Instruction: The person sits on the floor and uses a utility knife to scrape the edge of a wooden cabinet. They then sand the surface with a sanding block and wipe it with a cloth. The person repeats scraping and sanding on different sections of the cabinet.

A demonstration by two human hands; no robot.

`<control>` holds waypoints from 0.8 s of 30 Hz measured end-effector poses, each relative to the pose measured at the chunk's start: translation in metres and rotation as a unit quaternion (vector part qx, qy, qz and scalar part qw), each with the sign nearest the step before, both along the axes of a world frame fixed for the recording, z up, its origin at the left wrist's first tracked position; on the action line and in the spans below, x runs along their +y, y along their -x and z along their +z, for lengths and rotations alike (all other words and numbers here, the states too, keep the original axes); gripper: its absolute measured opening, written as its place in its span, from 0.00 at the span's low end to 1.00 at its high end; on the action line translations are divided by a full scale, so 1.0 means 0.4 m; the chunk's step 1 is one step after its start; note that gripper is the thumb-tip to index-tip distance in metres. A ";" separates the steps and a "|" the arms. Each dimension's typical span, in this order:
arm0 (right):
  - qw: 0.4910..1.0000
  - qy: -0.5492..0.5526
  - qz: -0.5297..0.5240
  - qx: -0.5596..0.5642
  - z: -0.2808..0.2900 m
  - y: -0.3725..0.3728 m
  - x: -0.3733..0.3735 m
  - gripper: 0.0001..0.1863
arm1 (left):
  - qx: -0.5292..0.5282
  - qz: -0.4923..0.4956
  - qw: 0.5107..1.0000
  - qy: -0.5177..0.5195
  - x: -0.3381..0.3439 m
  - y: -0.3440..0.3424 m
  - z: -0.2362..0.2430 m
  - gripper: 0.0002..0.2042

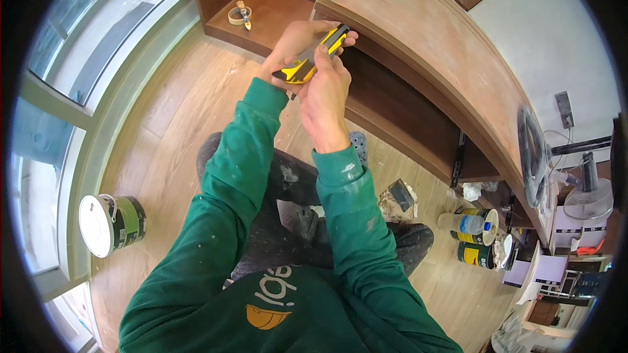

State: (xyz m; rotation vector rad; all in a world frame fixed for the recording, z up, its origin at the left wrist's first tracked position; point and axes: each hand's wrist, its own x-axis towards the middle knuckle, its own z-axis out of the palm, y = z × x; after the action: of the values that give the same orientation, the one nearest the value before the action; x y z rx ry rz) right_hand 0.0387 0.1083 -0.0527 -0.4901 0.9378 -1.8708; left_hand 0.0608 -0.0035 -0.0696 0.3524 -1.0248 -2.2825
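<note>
A yellow and dark grey utility knife [302,68] is held in front of me by both hands, tilted with one end up and to the right. My left hand [291,44] cradles it from behind, its fingertips showing past the far end. From the near side, my right hand [327,95] closes on the knife, thumb along its body. No bare blade can be made out. Just beyond the hands are a brown wooden shelf [275,12] and a roll of masking tape [234,18], with a small tool, perhaps a brush, lying across it.
A brown wooden desk [418,19] with a sanded-looking top curves along the right. At left stands a paint bucket [98,225] near the window frame. To the right are a bottle [471,224], more paint cans [474,255] and a dark block [399,195] on the floor.
</note>
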 end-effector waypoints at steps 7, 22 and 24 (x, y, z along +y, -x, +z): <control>0.999 -0.021 0.012 0.036 -0.020 0.022 0.022 0.16 | -0.012 0.023 1.000 0.005 0.016 0.009 -0.008 0.18; 0.999 -0.018 0.017 0.023 -0.029 -0.015 -0.004 0.16 | -0.025 0.020 0.999 0.002 -0.006 -0.032 -0.004 0.19; 1.000 -0.008 0.006 -0.006 -0.011 -0.002 0.019 0.14 | -0.037 0.016 0.999 0.023 0.018 -0.004 0.011 0.19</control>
State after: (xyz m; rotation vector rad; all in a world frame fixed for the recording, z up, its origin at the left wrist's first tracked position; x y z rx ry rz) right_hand 0.0395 0.1158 -0.0573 -0.4734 0.9400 -1.8526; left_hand 0.0625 0.0038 -0.0653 0.4346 -1.1005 -2.2279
